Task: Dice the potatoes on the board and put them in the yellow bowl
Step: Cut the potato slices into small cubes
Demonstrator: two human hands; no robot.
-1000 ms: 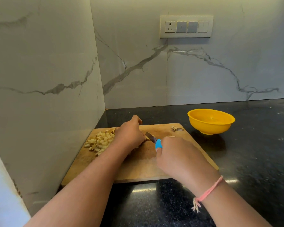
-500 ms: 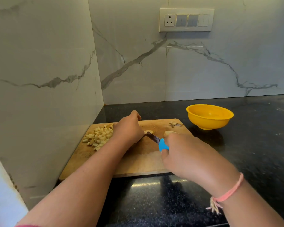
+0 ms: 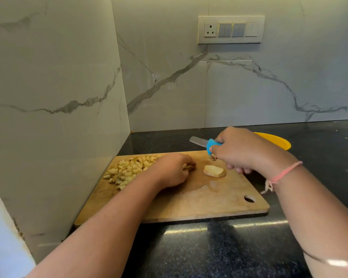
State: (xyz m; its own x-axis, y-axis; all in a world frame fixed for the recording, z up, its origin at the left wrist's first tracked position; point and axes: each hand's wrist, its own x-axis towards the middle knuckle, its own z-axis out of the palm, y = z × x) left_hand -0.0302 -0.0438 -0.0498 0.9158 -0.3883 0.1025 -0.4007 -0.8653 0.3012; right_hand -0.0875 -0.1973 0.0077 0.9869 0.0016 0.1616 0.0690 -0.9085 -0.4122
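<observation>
Your right grip (image 3: 243,153) clasps the knife (image 3: 198,141), and your left grip (image 3: 173,171) pinches a potato bit (image 3: 188,167). Pin the firm, likely slippery slice (image 3: 213,171) by its edges.

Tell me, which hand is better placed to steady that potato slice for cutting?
The left hand: it rests on the board right beside the slice, while the right hand grips the knife raised above the board.

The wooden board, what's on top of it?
Diced potato, one uncut slice and the left hand. Its curled fingers cover a piece that barely shows. The right hand holds the knife clear of the board.
</observation>
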